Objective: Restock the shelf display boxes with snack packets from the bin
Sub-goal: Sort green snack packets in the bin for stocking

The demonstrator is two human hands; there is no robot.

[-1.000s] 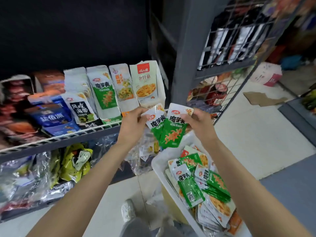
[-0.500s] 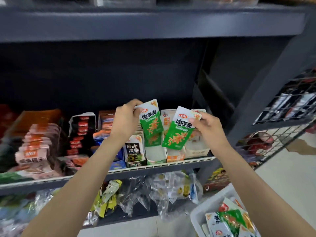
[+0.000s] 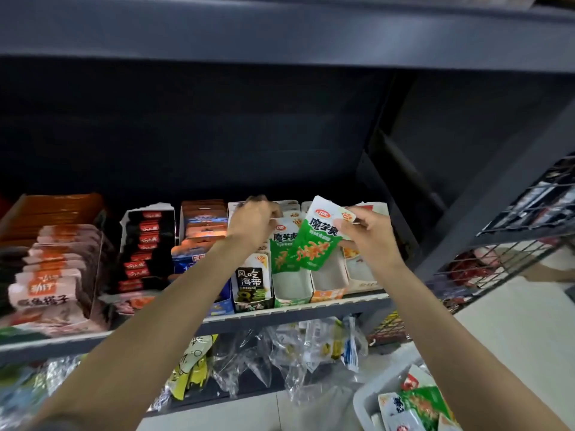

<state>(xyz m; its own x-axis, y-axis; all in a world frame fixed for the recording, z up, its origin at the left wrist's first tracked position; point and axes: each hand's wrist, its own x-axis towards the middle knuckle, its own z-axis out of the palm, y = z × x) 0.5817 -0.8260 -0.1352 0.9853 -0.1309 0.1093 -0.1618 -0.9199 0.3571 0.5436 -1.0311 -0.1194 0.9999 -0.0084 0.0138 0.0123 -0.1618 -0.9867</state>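
Observation:
My left hand (image 3: 253, 220) pinches the top of a green-and-white snack packet (image 3: 281, 253) standing inside the green-fronted display box (image 3: 292, 290) on the shelf. My right hand (image 3: 365, 230) holds a second green packet (image 3: 315, 236) by its upper right corner, tilted, just above and in front of the same box. The white bin (image 3: 370, 402) sits at the lower right with several more green packets (image 3: 417, 405) in it.
An orange-fronted display box (image 3: 329, 284) and a white one stand right of the green box; a black seaweed box (image 3: 250, 284) stands left. More snack boxes fill the shelf's left side. A dark shelf board (image 3: 280, 29) hangs overhead. A wire rack (image 3: 504, 244) stands at the right.
My left hand has lowered its packet down into the green-fronted box. My right hand has carried the other packet up and closer over that box. The view has tilted up from the bin to the shelf.

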